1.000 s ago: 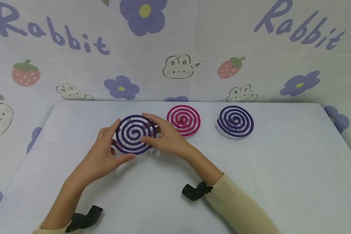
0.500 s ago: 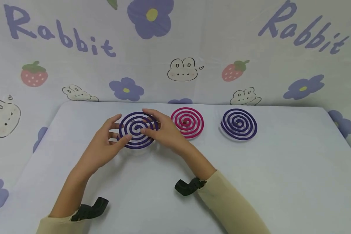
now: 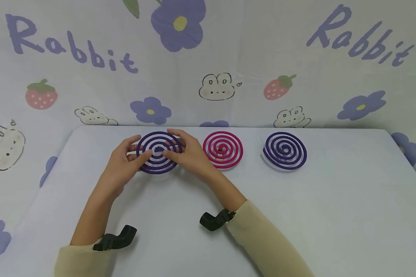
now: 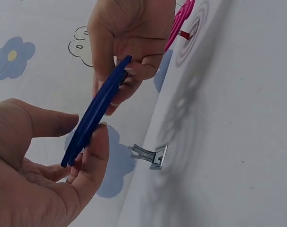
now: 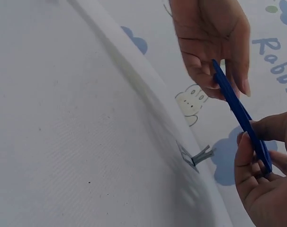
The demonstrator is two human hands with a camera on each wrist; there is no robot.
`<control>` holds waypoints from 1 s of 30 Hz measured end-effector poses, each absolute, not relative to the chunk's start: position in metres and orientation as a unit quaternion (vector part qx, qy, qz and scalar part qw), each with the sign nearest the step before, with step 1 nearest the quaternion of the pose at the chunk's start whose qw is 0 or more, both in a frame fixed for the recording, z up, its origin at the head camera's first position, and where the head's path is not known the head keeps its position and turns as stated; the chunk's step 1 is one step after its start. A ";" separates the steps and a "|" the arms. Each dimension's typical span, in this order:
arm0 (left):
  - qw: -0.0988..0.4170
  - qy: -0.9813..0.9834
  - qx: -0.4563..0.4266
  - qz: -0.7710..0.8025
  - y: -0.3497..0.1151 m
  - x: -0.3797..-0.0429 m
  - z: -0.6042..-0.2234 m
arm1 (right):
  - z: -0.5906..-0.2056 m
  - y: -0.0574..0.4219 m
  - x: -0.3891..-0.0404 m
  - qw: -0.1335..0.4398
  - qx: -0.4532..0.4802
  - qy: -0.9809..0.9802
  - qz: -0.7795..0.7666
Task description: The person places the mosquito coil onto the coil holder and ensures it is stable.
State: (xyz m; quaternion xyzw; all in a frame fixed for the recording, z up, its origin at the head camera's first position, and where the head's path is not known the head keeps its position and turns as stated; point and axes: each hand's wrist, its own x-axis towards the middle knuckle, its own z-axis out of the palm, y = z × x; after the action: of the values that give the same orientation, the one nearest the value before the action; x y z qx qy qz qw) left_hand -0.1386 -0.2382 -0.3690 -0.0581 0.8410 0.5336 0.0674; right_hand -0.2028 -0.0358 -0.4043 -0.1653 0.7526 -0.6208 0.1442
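Note:
A dark purple mosquito coil [image 3: 158,149], blue-looking in the wrist views, is held tilted between both hands at the back left of the table. My left hand [image 3: 122,166] pinches its left side, thumb on the front face and fingers behind. The right hand [image 3: 193,156] grips the opposite side the same way. Below the coil, a small metal coil stand [image 4: 157,157] with upright prongs sits on the table, apart from the coil in both wrist views. In the head view the coil largely covers this stand.
To the right, a pink mosquito coil [image 3: 223,148] rests raised on its stand, and a second dark purple coil [image 3: 285,150] lies farther right. The white table [image 3: 319,215] meets a rabbit-and-flower patterned cloth [image 3: 249,54] at its back edge.
My left hand has moved up and inward, its thumb shifting from the coil's lower rim onto the front face. The coil has tipped and moved slightly back. The head view has shifted slightly.

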 end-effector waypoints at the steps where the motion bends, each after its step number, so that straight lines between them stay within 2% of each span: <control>1: 0.064 0.841 -0.061 0.533 -0.238 -0.141 -0.369 | -0.404 -0.038 -0.204 0.137 -0.166 0.752 -0.623; 6: 0.043 0.841 -0.071 0.535 -0.237 -0.151 -0.367 | -0.402 -0.046 -0.211 0.102 -0.154 0.748 -0.637; 12: 0.038 0.827 -0.107 0.550 -0.237 -0.160 -0.366 | -0.400 -0.050 -0.221 0.092 -0.151 0.761 -0.624; 18: 0.036 0.806 -0.120 0.579 -0.236 -0.170 -0.368 | -0.397 -0.050 -0.230 0.097 -0.151 0.798 -0.575; 30: 0.037 0.812 -0.133 0.567 -0.238 -0.176 -0.377 | -0.406 -0.059 -0.237 0.109 -0.142 0.782 -0.597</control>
State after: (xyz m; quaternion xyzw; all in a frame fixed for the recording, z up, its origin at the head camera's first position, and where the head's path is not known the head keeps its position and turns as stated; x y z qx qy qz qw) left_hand -0.1761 -0.2377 -0.3767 -0.1329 0.8119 0.5673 0.0368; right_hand -0.2370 -0.0589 -0.4065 -0.1416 0.7824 -0.5966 0.1089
